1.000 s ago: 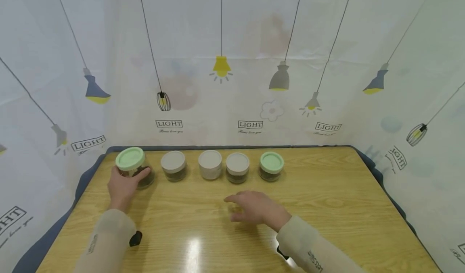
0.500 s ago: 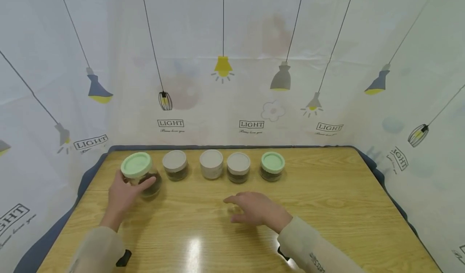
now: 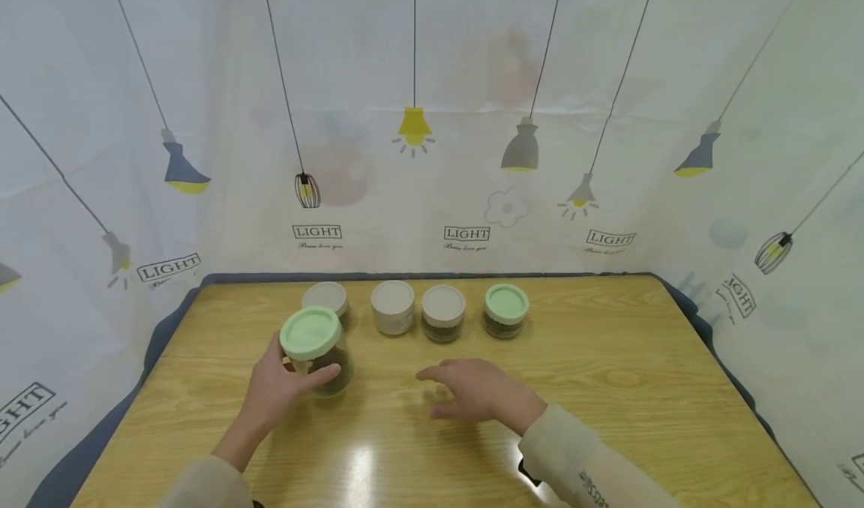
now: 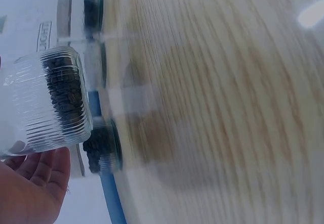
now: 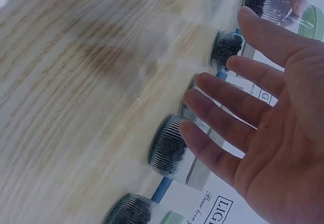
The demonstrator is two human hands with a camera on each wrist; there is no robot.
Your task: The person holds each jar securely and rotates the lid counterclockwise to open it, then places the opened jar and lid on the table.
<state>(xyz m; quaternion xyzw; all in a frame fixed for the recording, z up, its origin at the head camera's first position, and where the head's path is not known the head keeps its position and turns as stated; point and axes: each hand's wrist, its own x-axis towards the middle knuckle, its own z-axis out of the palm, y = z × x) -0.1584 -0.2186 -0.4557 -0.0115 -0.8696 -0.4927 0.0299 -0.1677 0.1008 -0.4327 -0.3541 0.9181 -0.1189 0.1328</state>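
Observation:
My left hand (image 3: 275,389) grips a ribbed glass jar (image 4: 48,100) with a pale green lid (image 3: 310,333), thumb on its near side. Dark pieces fill the lower part of this jar, which tilts slightly and overlaps a white-lidded jar (image 3: 326,298) behind it in the head view. My right hand (image 3: 472,389) hovers over the middle of the table with fingers spread and holds nothing; its palm (image 5: 291,138) shows in the right wrist view. Nearest beyond it stand another white-lidded jar (image 3: 442,311) with dark contents and a smaller green-lidded jar (image 3: 506,309).
A whitish jar (image 3: 393,307) stands in the same row at the back of the wooden table (image 3: 607,358). Behind the table's dark blue edge hangs a pale curtain (image 3: 418,193) printed with lamps. A bright reflection lies near the front.
My left hand has carried the large green-lidded jar from the table's back left corner rightward and nearer to me. My right hand and the other jars have stayed put.

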